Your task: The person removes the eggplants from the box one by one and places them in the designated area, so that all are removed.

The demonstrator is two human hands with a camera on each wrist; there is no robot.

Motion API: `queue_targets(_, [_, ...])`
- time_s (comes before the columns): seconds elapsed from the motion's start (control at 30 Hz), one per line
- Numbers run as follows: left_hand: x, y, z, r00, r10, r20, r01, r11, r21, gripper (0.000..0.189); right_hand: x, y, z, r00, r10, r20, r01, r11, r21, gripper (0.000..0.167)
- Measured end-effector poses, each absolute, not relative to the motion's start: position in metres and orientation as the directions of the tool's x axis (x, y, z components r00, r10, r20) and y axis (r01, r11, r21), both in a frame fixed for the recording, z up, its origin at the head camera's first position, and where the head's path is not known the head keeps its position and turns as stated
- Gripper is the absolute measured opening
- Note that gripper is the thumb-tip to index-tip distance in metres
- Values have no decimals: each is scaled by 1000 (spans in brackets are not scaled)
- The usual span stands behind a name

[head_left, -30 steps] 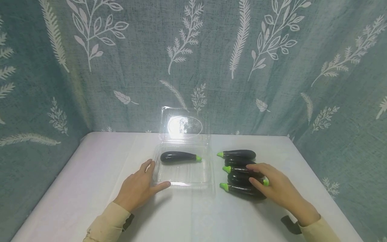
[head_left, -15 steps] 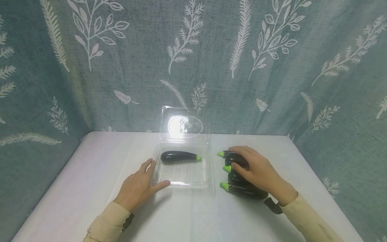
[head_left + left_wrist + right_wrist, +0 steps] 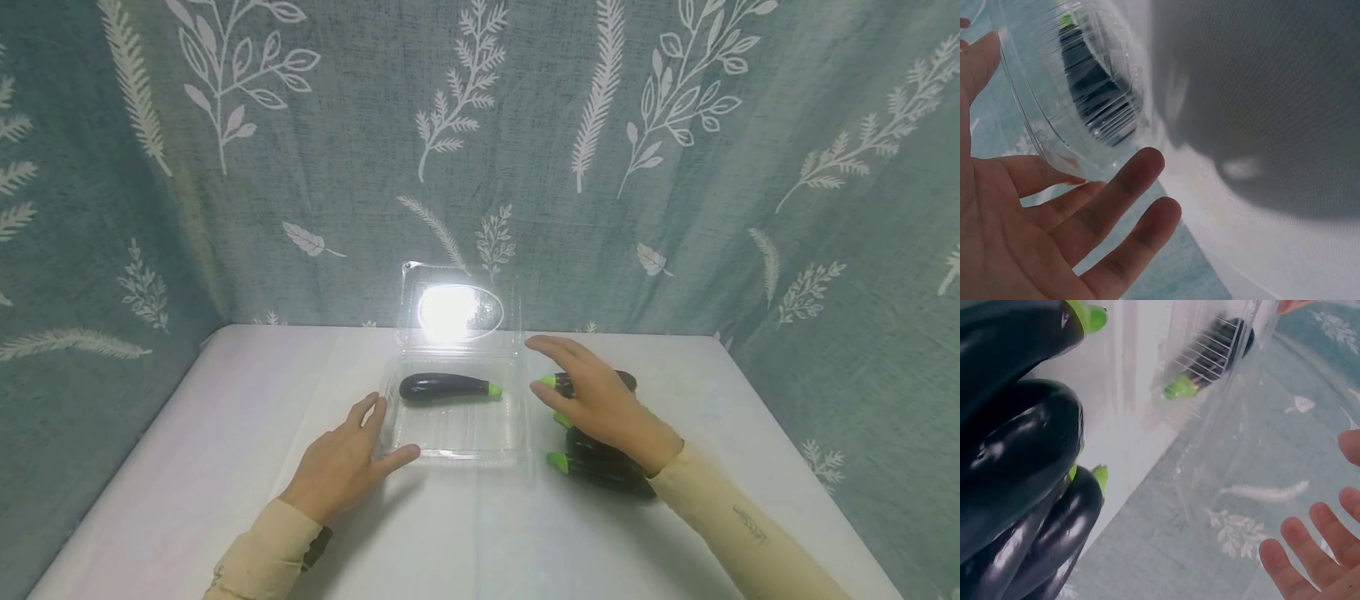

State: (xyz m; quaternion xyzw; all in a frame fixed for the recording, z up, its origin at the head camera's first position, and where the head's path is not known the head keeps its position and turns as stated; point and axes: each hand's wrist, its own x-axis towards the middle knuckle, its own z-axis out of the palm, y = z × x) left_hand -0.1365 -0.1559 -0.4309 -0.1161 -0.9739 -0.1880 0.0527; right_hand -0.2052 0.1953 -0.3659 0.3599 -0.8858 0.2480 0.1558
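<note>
A clear plastic clamshell box [image 3: 457, 435] stands with its lid [image 3: 510, 317] raised. One dark eggplant [image 3: 446, 387] with a green stem end lies in its base. My left hand [image 3: 333, 468] rests at the box's left front corner. In the left wrist view its fingers and thumb are spread, touching the clear wall [image 3: 1029, 112]. My right hand [image 3: 600, 404] is above the eggplant pile, fingers extended toward the box's right side. Nothing shows in its grasp, and the right wrist view shows its fingers [image 3: 1297, 540] apart from the stacked eggplants [image 3: 1022, 456]. The hand and forearm partly hide the pile.
Several eggplants [image 3: 600, 471] lie side by side to the right of the box, most with stems pointing left. A white cloth [image 3: 480, 542] covers the table. Behind it hangs a green-blue curtain [image 3: 337, 183] with white leaf prints.
My right hand has moved from the right of the pile across it, up and to the left, toward the box. My left hand and the eggplant in the box have stayed put.
</note>
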Motion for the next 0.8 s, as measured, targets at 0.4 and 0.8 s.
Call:
queue_targets(0.4, [-137, -157, -433, -969, 192, 152, 236, 900, 367, 98, -233, 154, -372, -691, -601, 400, -722, 598, -348, 62])
queue_targets(0.8, [-140, -158, -435, -967, 192, 167, 241, 905, 351, 98, -245, 120, -388, -677, -673, 298, -734, 587, -342, 61])
